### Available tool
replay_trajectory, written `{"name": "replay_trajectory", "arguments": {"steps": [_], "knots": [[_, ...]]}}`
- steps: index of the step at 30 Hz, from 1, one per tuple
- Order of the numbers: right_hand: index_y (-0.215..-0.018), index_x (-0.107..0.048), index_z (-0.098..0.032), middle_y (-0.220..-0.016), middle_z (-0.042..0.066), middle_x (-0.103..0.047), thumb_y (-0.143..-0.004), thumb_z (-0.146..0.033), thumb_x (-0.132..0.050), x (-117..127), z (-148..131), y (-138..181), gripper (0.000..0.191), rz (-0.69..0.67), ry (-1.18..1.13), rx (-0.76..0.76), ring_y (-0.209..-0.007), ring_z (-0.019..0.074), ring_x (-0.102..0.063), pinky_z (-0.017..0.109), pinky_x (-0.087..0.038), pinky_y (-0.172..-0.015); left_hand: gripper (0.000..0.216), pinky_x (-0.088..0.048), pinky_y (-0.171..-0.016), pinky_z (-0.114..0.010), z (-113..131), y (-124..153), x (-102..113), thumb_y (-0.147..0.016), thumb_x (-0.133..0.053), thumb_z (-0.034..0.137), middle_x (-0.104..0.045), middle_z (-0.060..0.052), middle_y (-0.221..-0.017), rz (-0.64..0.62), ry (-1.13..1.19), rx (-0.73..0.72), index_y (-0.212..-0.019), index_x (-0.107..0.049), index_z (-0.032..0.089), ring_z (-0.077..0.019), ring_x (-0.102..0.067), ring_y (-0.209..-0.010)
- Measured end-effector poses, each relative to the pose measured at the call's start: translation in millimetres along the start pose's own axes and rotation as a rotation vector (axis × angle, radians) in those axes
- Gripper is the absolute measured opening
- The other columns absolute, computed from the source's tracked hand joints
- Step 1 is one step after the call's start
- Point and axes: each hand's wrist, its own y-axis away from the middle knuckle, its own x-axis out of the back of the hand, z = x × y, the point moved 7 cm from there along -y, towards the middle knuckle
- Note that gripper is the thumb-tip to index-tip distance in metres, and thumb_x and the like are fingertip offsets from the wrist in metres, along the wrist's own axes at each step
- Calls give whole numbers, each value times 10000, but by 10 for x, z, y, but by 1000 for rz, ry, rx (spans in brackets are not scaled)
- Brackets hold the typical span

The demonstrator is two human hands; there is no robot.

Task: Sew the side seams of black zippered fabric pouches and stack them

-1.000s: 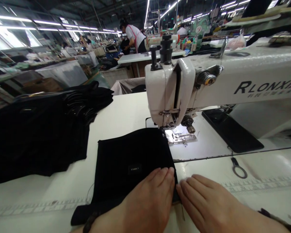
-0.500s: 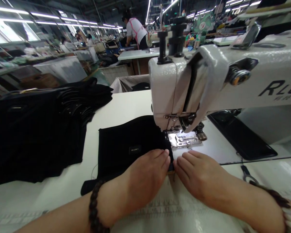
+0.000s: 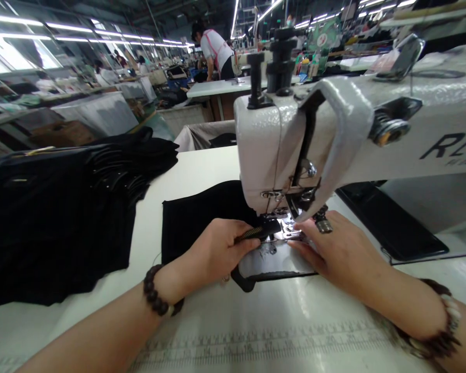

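The black fabric piece point(image 3: 202, 207) lies left of the sewing machine point(image 3: 279, 134), its right part beneath the machine head. My left hand point(image 3: 221, 246) pinches its folded front edge, where a row of zipper teeth point(image 3: 252, 234) shows between thumb and fingers. That edge is raised towards the metal needle plate and guide point(image 3: 289, 230). On the right of the guide is my right hand point(image 3: 337, 248), thumb and forefinger apart, fingertips at the metal parts. Its other fingers are partly hidden behind the machine's knob. The needle itself cannot be made out.
A stack of black fabric pieces point(image 3: 58, 217) covers the table's left side. A black phone-like slab point(image 3: 392, 223) lies under the machine arm. Ruler markings point(image 3: 248, 347) run along the front. A person point(image 3: 215, 49) bends over another table behind.
My left hand has lifted and folded the fabric's front edge, covering the small label seen before. My right hand has moved forward and right to the metal guide. A bare metal plate now shows.
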Motion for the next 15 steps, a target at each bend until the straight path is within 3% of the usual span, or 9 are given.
{"name": "replay_trajectory", "arguments": {"steps": [2,5,8,12,15], "knots": [[-882,-610,-145,-781,90,-569,-843,-215,-480,-125,30,1,153,-103,-38,-41,-732,225,-475,322,-345,-622,204,-457,-595,-218,-136,-19,9,-837,-494,265,-642,-3,-733,-16,178,99,-841,-645,126,-141,-585,-674],[-971,-616,-195,-838,85,-580,-842,-179,-474,-232,21,-17,193,-216,-89,-71,-778,230,-491,353,-340,-675,218,-462,-654,-245,-220,-33,6,-820,-506,281,-649,-10,-782,-12,266,133,-879,-650,127,-161,-588,-730],[-822,-638,-181,-799,72,-572,-873,-234,-457,-184,54,-50,196,-287,-234,-61,-748,199,-494,333,-340,-671,214,-460,-629,-239,-184,-28,12,-827,-498,280,-637,-7,-748,-20,227,111,-851,-646,128,-152,-580,-694],[-553,-522,-165,-632,-2,-507,-912,-307,-417,-75,52,10,400,-520,-503,100,-589,115,-452,273,-328,-603,185,-473,-673,-236,56,40,11,-844,-493,254,-643,-18,-820,-54,4,-58,-901,-629,141,-146,-588,-740],[-559,-511,-169,-650,1,-519,-907,-319,-430,-5,82,40,387,-493,-467,86,-614,126,-466,279,-329,-598,282,-456,-835,-292,284,144,-26,-854,-490,243,-622,-85,-1030,-5,-271,-271,-1081,-569,96,-191,-565,-930]]}}
